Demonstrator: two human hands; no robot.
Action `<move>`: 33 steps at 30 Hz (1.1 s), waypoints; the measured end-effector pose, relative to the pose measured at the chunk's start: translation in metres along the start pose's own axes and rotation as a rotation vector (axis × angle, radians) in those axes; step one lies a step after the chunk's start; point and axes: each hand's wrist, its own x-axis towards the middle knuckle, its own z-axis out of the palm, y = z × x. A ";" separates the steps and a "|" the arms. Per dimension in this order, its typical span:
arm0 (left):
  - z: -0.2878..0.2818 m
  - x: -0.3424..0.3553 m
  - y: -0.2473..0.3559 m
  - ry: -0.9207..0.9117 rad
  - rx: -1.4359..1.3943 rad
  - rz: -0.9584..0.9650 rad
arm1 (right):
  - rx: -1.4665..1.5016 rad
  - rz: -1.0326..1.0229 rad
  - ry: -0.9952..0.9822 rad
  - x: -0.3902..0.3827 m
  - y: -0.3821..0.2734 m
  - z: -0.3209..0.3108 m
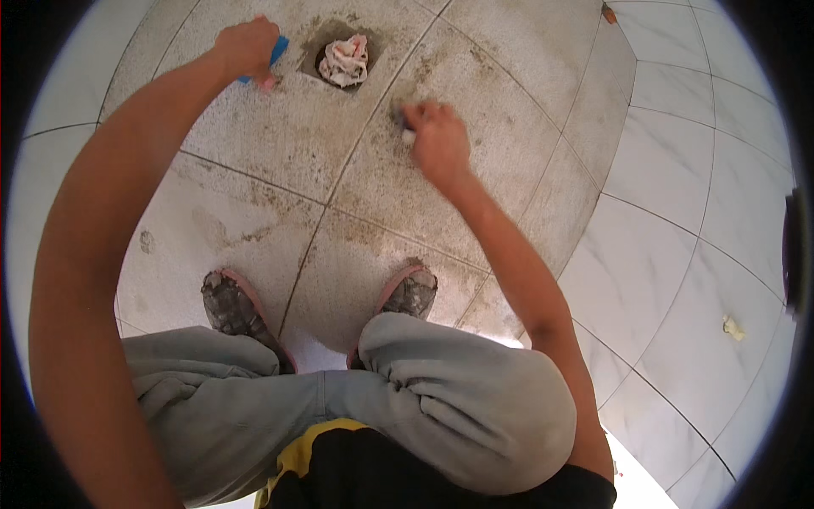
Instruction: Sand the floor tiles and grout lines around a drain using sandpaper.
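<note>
My left hand [246,51] is closed on a blue object [276,49], with a small pink piece under it, left of a square opening [376,59] in the floor. A crumpled pink-white bundle [346,59] fills the opening's middle. My right hand [437,140] is closed on a small dark and pale object [405,127], too hidden to name, on the stained tiles [509,102] to the lower right of the opening.
My two worn shoes [229,301] stand below my hands, knees bent above them. White marbled tiles [661,254] run along the right, with a small pale scrap [733,327] on them and a dark object [793,254] at the rim. An orange bit [609,13] lies at top right.
</note>
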 end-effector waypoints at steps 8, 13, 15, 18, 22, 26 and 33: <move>0.006 0.005 -0.004 -0.052 -0.016 0.035 | 0.040 -0.082 0.097 -0.005 -0.010 0.005; 0.023 -0.004 -0.011 0.125 0.046 0.008 | -0.016 -0.131 0.147 -0.033 -0.035 0.012; 0.008 0.005 -0.014 0.052 0.058 -0.003 | -0.077 -0.141 0.060 -0.023 -0.023 0.016; 0.010 0.011 -0.004 -0.022 0.053 0.014 | -0.035 -0.034 0.193 0.020 0.022 -0.004; 0.019 0.006 -0.006 0.057 0.085 -0.011 | -0.090 -0.054 0.063 0.028 0.013 -0.010; 0.017 0.008 -0.004 0.038 0.084 0.012 | -0.008 -0.081 -0.003 0.010 -0.017 -0.020; 0.011 0.010 -0.006 -0.024 0.059 0.060 | -0.045 -0.169 0.129 -0.015 -0.037 0.004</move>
